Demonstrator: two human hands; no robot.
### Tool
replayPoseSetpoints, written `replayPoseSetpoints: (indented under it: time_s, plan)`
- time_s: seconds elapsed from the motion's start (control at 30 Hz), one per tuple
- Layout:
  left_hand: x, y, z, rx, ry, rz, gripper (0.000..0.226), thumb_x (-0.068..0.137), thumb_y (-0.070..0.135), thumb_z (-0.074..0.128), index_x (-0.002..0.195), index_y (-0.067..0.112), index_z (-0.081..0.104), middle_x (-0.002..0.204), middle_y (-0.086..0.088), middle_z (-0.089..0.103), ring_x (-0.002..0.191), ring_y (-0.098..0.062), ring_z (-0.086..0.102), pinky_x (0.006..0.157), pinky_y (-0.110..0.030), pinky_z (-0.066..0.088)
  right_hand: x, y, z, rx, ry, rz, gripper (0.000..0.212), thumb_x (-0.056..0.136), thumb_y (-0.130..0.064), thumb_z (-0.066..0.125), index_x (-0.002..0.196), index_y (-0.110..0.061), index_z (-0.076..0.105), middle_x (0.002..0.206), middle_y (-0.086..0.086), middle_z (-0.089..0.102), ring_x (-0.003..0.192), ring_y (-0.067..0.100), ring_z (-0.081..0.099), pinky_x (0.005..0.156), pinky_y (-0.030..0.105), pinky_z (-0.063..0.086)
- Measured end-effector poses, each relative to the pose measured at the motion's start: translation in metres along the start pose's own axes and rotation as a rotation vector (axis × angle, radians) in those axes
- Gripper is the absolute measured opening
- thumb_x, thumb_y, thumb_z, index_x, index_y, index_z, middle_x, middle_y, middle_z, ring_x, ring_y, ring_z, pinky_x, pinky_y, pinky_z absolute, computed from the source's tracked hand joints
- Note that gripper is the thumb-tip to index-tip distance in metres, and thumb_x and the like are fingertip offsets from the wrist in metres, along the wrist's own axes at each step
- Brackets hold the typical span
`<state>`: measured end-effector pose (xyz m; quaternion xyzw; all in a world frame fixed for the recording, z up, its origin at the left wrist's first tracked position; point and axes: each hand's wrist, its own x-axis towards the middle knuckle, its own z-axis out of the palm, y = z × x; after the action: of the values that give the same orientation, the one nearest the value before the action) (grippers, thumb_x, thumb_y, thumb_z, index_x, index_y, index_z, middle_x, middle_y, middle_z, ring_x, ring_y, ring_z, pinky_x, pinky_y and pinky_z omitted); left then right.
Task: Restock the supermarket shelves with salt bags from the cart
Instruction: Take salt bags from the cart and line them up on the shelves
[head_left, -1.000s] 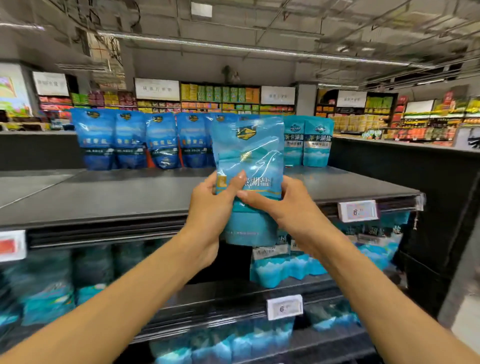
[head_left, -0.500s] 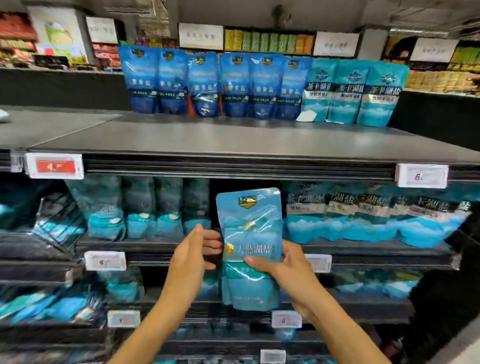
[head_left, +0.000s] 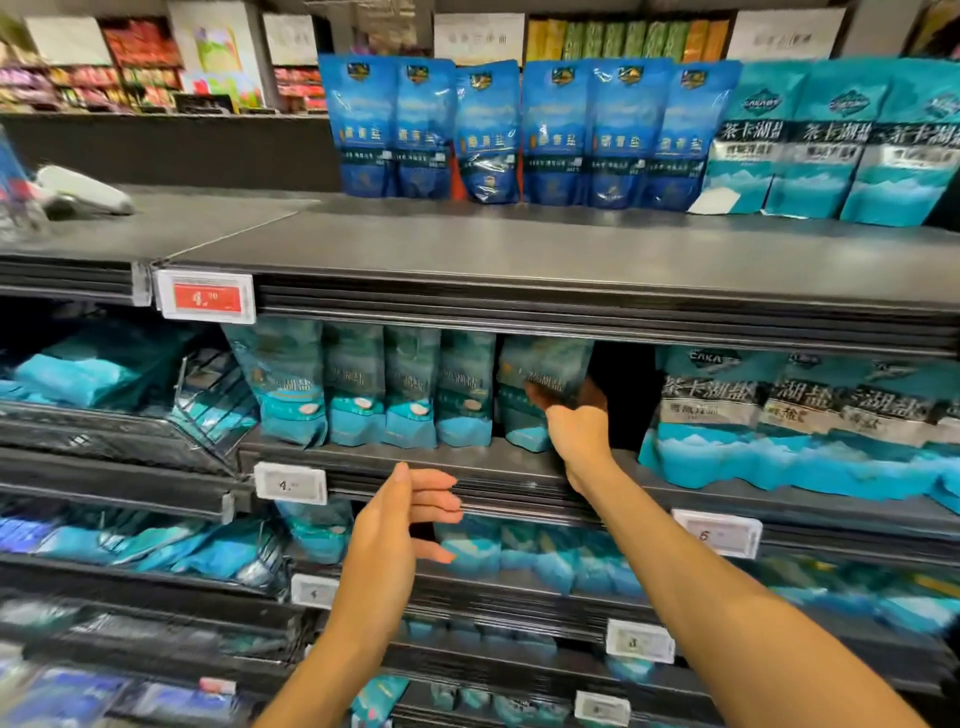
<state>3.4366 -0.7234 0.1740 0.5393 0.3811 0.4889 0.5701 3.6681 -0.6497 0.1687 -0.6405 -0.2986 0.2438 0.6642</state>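
A teal salt bag (head_left: 540, 387) stands on the second shelf (head_left: 467, 457) at the right end of a row of several matching bags (head_left: 384, 387). My right hand (head_left: 579, 428) reaches under the top shelf and grips this bag at its right side, fingers curled round it. My left hand (head_left: 402, 525) hovers in front of the shelf edge below the row, fingers straight and holding nothing. The cart is out of view.
The top shelf (head_left: 519, 249) carries dark blue bags (head_left: 519, 130) and teal bags (head_left: 841, 140) at its back. A dark gap lies right of the held bag, then more teal bags (head_left: 779, 415). Price tags (head_left: 207, 297) line the shelf edges. Lower shelves hold more bags.
The bag went from in front of the shelves into the second shelf beside the row. My left hand let go of it and drew back; my right hand still holds it.
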Motion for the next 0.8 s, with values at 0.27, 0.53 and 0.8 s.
replayPoseSetpoints:
  time_s: [0.27,0.53,0.8]
  plan:
    - [0.004,-0.01,-0.018,0.013,0.036,-0.026,0.055,0.09,0.051,0.034,0.092,0.011,0.072,0.078,-0.006,0.073,0.08,-0.019,0.07,0.053,-0.031,0.057,0.006,0.013,0.024,-0.205,-0.13,-0.084,0.065,0.09,-0.03,0.07,0.148,-0.02,0.041,0.13,0.009,0.062,0.096,0.021,0.061,0.08,0.027,0.046]
    - [0.002,-0.011,-0.014,0.058,0.012,-0.035,0.057,0.089,0.054,0.033,0.096,0.011,0.071,0.082,-0.006,0.073,0.084,-0.021,0.07,0.058,-0.034,0.058,-0.008,0.0,0.008,-0.385,-0.206,-0.042,0.033,0.094,-0.029,0.062,0.113,-0.002,0.062,0.086,0.015,0.066,0.076,0.023,0.059,0.066,0.037,0.049]
    - [-0.006,-0.005,0.011,0.107,0.01,-0.004,0.051,0.103,0.039,0.03,0.097,0.009,0.071,0.089,-0.015,0.071,0.088,-0.026,0.069,0.057,-0.03,0.059,-0.025,-0.013,-0.012,-0.509,-0.307,-0.161,0.035,0.095,-0.036,0.061,0.071,-0.02,0.041,0.068,0.0,0.045,0.062,0.014,0.045,0.054,0.027,0.032]
